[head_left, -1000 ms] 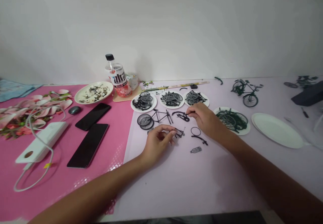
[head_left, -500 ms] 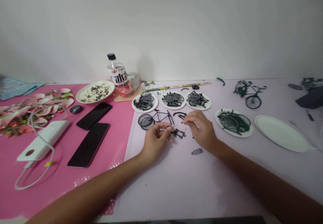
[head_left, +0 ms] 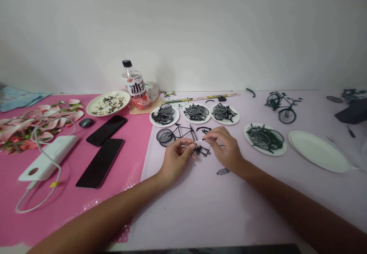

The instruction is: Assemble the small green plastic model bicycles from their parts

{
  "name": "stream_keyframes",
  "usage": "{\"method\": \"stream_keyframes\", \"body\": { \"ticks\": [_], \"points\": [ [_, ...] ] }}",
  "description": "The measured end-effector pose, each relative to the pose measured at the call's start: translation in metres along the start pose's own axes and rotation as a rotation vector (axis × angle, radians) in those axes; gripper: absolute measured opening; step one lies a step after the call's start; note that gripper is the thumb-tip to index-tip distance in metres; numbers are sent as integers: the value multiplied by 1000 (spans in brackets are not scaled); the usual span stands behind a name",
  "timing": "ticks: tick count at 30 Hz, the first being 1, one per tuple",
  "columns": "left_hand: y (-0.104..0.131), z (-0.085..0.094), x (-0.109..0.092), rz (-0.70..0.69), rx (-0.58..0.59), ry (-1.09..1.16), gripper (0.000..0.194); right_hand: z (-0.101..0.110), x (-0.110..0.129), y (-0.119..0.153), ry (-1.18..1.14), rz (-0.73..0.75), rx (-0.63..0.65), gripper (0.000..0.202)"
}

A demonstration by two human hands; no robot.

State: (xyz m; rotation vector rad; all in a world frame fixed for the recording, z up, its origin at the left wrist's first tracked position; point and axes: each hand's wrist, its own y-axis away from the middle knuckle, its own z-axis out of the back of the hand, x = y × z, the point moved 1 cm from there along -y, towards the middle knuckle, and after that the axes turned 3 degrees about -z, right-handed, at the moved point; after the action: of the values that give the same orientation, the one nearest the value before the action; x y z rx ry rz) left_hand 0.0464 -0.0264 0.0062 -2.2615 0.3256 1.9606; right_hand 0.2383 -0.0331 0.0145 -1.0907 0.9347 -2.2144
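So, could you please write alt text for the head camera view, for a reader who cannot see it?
A person's left hand and right hand pinch a thin metal pin between them over a pale table, just above small black model bicycle parts. Behind lie three plates of black parts, a green model bicycle, two phones and a drink bottle.

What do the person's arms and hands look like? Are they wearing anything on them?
Both arms are bare as far as the picture shows: no sleeves, gloves, watch or bracelet. The left hand and right hand show no rings that I can make out, though they are small in the picture. The forearms are long and slim, coming in from the bottom corners.
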Motion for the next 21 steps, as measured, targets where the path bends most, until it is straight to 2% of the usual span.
{"method": "stream_keyframes", "body": {
  "ticks": [6, 7, 9, 10, 11, 14, 16, 18, 20, 21],
  "points": [
    [0, -1, -2, 22, -18, -11, 42, 8, -5, -5, 4, -24, -29, 13],
    [0, -1, -2, 24, -21, -16, 42, 13, -6, -8, -1, -55, -33, 10],
    [0, -1, -1, 18, -25, -27, 41, 27, -12, -17, -41, -211, 9, 9],
    [0, -1, -1, 12, -24, -33, 41, 35, -15, -22, -88, -336, 79, 13],
    [0, 0, 0, 7, -23, -40, 42, 43, -18, -26, -152, -461, 204, 17],
    [-1, 0, 1, -4, -17, -60, 43, 63, -25, -33, -354, -761, 843, 34],
    [-1, 1, 1, -6, -17, -61, 45, 72, -26, -33, -462, -911, 1138, 40],
    [-1, 1, 1, -4, -16, -65, 45, 75, -27, -31, -520, -1013, 1294, 45],
    [-1, 1, 1, -3, -14, -73, 45, 74, -27, -29, -527, -1052, 1342, 50],
    [-1, 1, 1, -5, -14, -77, 45, 73, -28, -28, -510, -1055, 1327, 52]
  ]
}}
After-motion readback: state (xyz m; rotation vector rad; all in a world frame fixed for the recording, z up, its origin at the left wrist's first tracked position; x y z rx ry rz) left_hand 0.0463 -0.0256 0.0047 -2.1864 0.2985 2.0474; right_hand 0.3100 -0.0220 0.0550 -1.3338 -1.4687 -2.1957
